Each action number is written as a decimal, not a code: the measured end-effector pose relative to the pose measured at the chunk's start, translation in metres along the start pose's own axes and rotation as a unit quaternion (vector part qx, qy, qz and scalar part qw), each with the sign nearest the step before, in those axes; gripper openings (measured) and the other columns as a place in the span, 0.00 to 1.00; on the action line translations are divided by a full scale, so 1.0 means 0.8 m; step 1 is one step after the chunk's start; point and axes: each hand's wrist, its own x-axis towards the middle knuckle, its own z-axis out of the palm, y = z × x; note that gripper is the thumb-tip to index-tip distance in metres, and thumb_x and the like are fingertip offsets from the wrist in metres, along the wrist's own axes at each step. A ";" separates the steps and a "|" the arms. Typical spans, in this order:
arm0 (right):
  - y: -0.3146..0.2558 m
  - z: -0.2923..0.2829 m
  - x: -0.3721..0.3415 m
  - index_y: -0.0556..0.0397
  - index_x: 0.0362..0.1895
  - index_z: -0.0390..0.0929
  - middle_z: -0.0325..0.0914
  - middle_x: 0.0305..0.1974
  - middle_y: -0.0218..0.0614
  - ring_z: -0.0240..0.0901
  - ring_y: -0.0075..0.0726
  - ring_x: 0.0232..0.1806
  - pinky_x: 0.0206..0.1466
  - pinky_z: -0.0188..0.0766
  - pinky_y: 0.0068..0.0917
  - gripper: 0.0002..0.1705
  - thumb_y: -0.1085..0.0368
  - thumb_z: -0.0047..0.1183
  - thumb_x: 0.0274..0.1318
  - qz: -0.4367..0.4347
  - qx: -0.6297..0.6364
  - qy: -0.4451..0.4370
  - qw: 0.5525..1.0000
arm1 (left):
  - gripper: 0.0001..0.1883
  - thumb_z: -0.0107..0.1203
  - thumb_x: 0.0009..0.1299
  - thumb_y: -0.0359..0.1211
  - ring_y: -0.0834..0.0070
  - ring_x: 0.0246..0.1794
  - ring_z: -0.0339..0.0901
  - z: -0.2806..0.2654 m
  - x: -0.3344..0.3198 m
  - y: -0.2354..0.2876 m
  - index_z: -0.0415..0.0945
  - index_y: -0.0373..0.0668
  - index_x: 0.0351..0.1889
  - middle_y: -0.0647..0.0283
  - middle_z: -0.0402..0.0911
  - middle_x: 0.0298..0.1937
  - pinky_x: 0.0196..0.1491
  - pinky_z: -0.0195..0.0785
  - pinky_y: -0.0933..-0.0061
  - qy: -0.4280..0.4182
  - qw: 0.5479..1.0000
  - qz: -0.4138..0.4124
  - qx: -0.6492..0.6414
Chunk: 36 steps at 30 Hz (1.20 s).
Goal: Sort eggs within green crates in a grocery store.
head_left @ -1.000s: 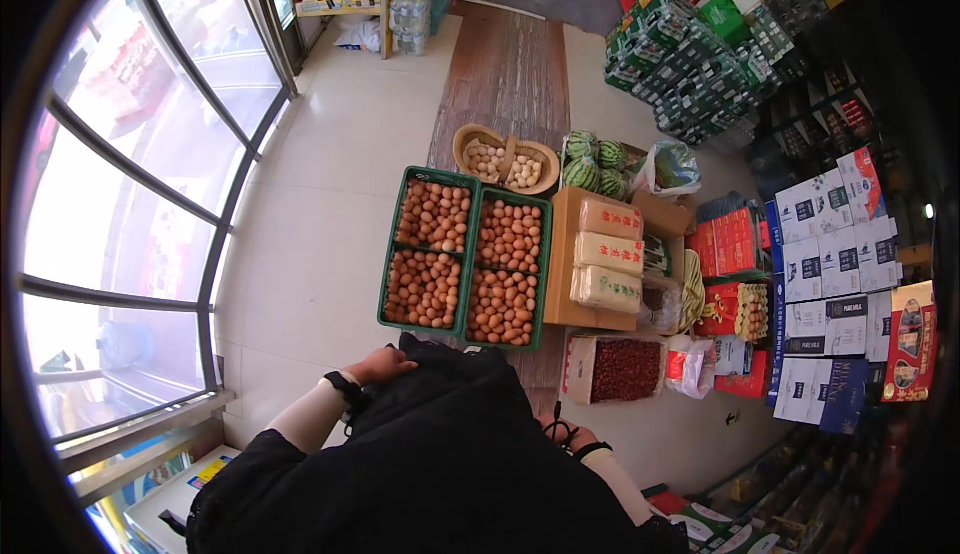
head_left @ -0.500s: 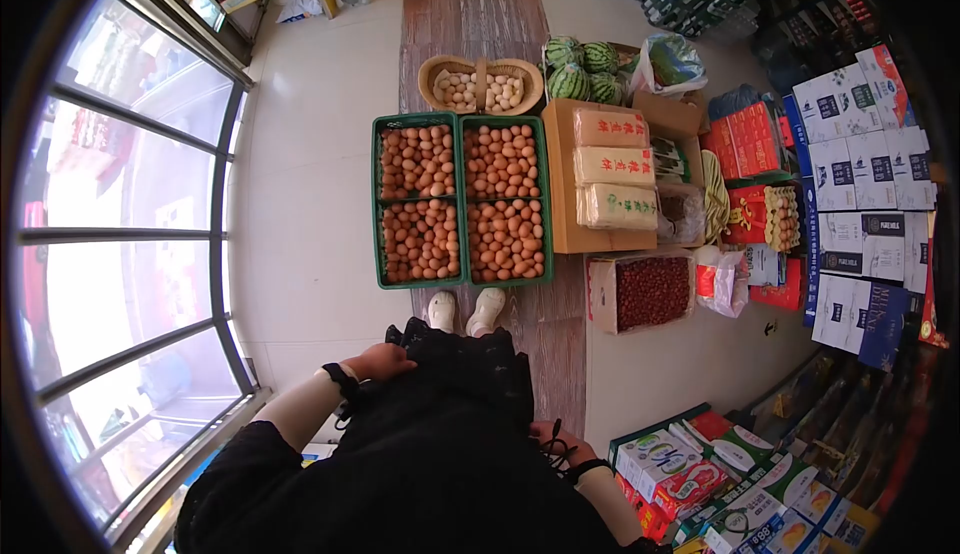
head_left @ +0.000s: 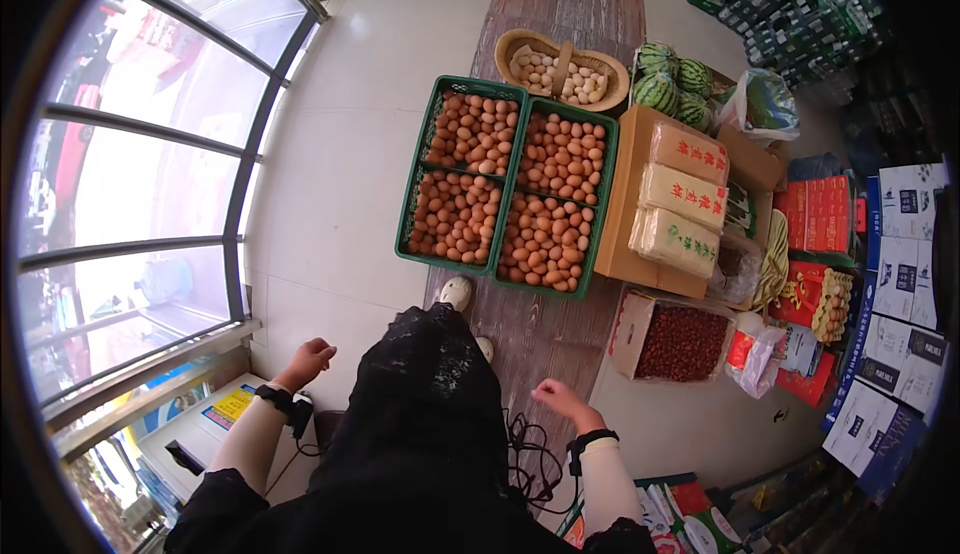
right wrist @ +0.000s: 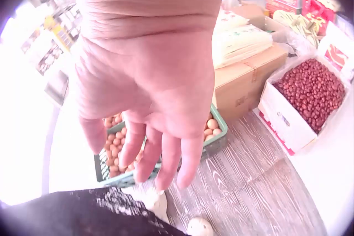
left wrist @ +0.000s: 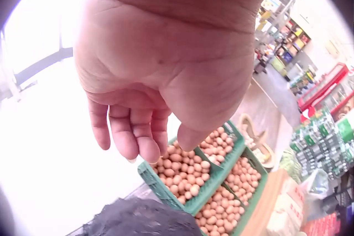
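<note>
My left hand (head_left: pixel 307 362) hangs in the air left of the black skirt (head_left: pixel 430 374), its fingers loosely bent around nothing. On the other side of the skirt my right hand (head_left: pixel 563 401) is also bare, fingers loose and hanging down in the right wrist view. Ahead on the floor stand two green crates, the left crate (head_left: pixel 403 229) and the right crate (head_left: pixel 600 216), each divided in two and filled with brown eggs (head_left: pixel 548 239). Beyond them sits a wicker basket (head_left: pixel 622 79) of paler eggs.
Right of the crates, a cardboard box (head_left: pixel 625 179) bears wrapped white packs (head_left: pixel 680 194). Watermelons (head_left: pixel 655 92) lie behind it; a box of red dates (head_left: pixel 683 342) stands nearer. Windows (head_left: pixel 140 189) line the left side. Milk cartons (head_left: pixel 900 289) stack at far right. Dark cables (head_left: pixel 530 454) hang beside the skirt.
Both hands have let go of the black skirt and swung outward, left and right. A shoe has stepped forward toward the crates. The head view has turned, tilting the crates.
</note>
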 end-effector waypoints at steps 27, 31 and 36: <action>-0.081 0.104 0.685 0.50 0.48 0.69 0.65 0.52 0.45 0.62 0.55 0.59 0.57 0.70 0.45 0.20 0.69 0.57 0.49 -0.188 -0.539 0.161 0.805 | 0.28 0.55 0.67 0.39 0.44 0.49 0.73 0.204 0.642 -0.060 0.57 0.33 0.59 0.40 0.72 0.51 0.53 0.68 0.54 0.116 0.959 0.240 0.092; -0.059 0.112 0.740 0.54 0.48 0.67 0.66 0.52 0.46 0.63 0.55 0.58 0.56 0.71 0.43 0.21 0.73 0.56 0.47 -0.190 -0.573 0.226 0.764 | 0.24 0.48 0.66 0.31 0.38 0.48 0.72 0.211 0.647 -0.059 0.53 0.34 0.57 0.36 0.69 0.52 0.50 0.68 0.47 0.123 0.955 0.247 0.110; -0.054 0.109 0.736 0.58 0.49 0.64 0.66 0.52 0.51 0.65 0.57 0.57 0.58 0.70 0.40 0.24 0.70 0.59 0.47 -0.190 -0.542 0.196 0.795 | 0.24 0.45 0.65 0.28 0.37 0.48 0.72 0.209 0.652 -0.062 0.53 0.34 0.58 0.36 0.69 0.52 0.50 0.68 0.46 0.133 0.941 0.284 0.124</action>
